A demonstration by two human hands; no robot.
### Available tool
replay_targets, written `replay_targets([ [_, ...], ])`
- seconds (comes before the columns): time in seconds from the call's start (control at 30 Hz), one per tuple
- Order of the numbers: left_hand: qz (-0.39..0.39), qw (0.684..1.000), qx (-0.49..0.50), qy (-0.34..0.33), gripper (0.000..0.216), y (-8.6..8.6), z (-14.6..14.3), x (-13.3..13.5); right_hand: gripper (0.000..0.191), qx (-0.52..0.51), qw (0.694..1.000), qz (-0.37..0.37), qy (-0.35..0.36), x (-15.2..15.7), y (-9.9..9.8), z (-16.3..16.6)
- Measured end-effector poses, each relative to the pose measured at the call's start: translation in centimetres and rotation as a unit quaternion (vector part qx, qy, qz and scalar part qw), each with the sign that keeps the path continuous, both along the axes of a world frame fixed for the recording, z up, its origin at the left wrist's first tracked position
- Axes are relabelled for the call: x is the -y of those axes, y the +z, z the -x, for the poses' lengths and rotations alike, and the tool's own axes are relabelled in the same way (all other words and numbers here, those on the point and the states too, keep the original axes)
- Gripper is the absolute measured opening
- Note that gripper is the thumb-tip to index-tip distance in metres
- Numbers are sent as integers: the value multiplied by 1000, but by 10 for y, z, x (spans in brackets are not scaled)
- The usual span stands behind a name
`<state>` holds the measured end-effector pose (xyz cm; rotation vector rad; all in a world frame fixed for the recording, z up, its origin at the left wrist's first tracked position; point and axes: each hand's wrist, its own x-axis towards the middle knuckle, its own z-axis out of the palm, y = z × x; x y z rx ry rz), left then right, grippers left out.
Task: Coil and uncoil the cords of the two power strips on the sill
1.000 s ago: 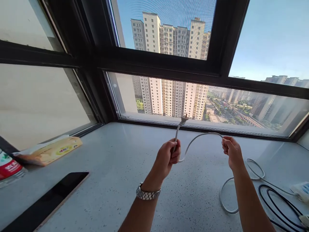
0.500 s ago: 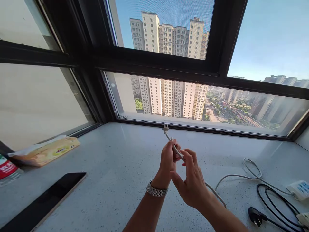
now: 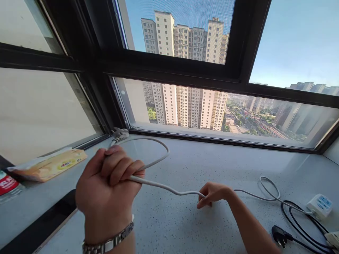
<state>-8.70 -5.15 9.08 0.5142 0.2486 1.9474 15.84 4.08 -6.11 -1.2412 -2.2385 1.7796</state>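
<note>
My left hand (image 3: 109, 180), with a metal watch (image 3: 113, 240) on its wrist, is raised at the left and closed around a white power cord (image 3: 169, 189). The cord's plug (image 3: 120, 134) sticks up above the fist, and a loop of cord bulges out to its right. Lower on the right, my right hand (image 3: 213, 194) pinches the same cord close above the counter. From there the cord runs right, through a loose curl, to a white power strip (image 3: 320, 206).
A black cable (image 3: 298, 215) lies coiled at the right, its black plug (image 3: 281, 235) on the speckled counter (image 3: 180, 225). On the left are a tissue pack (image 3: 53, 164), a bottle with a red label (image 3: 9, 185) and a dark flat device (image 3: 45, 222). Windows border the counter's back.
My left hand has moved left and nearer the camera, carrying the plug end. My right hand has closed on the cord, lower down. A loop has formed, and the power strip has shifted slightly left.
</note>
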Motion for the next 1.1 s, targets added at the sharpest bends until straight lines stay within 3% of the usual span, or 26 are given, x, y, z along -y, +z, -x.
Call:
replay_targets([
  [0.1,2,996,-86,35,7,4,14,14,30,-40,998,-41,-33,-10,14,-33],
  [0.17,1,984,-180,17,11,3,14,15,32,-140,977,-51,-154,-12,26,-49],
  [0.23,1,961,-273,-34,18,-1,2,9,34,-225,915,-64,-329,-10,40,-55],
  [0.3,13,932,-348,-101,24,-8,-20,0,34,-282,838,-90,-459,-4,53,-51],
  [0.37,39,903,-398,-161,28,-19,-48,-12,29,-341,783,-131,-504,5,65,-41],
  [0.47,76,884,-410,-209,41,-41,-92,-28,29,-400,733,-253,-490,25,76,-18],
  [0.6,105,913,-348,-185,50,-69,-129,-43,40,-315,755,-453,-355,55,75,16],
  [0.7,122,938,-294,-138,51,-78,-135,-49,48,-229,777,-515,-280,66,66,35],
  [0.8,135,936,-305,-116,47,-77,-132,-49,52,-225,775,-515,-288,67,56,46],
  [0.97,113,951,-289,-8,48,-60,-120,-46,61,-288,732,-509,-349,63,46,50],
  [1.03,97,966,-237,34,48,-47,-105,-45,58,-229,780,-471,-342,59,45,45],
  [1.1,77,979,-181,45,50,-32,-84,-42,45,-95,876,-400,-253,50,44,36],
])
